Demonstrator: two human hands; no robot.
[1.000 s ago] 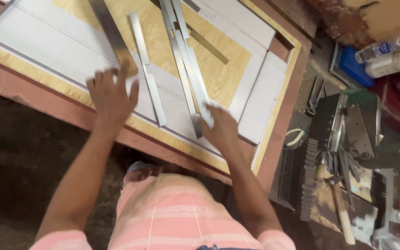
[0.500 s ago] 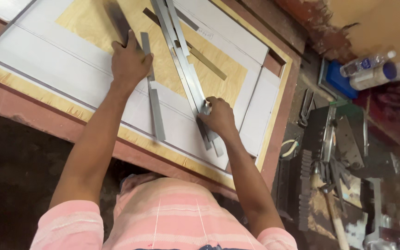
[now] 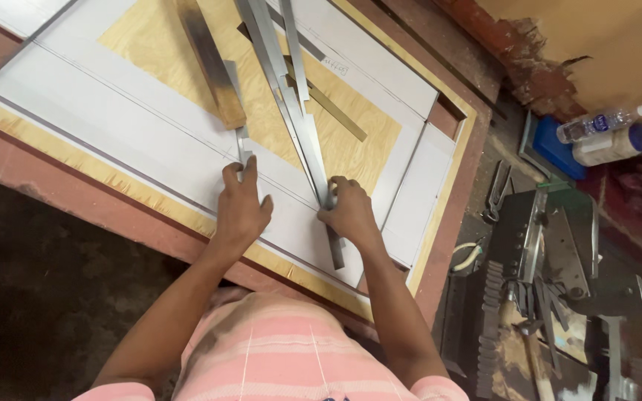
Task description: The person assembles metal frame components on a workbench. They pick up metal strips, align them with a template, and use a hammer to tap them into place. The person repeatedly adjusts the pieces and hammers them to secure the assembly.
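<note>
My left hand rests on the lower end of a short metal strip that lies on a grey and plywood door panel. The strip runs up under a wooden block. My right hand grips a bundle of long metal strips near their lower end, and they fan out towards the panel's far edge. A thin brass-coloured strip lies flat on the plywood beside them.
The panel sits on a reddish wooden frame. To the right stands a dark metal machine with pliers beside it. Plastic bottles and a blue box sit at the far right by a wall.
My left hand has slid down the short strip towards me, uncovering the wooden block. My right hand has stayed on the long strips. The view has shifted slightly.
</note>
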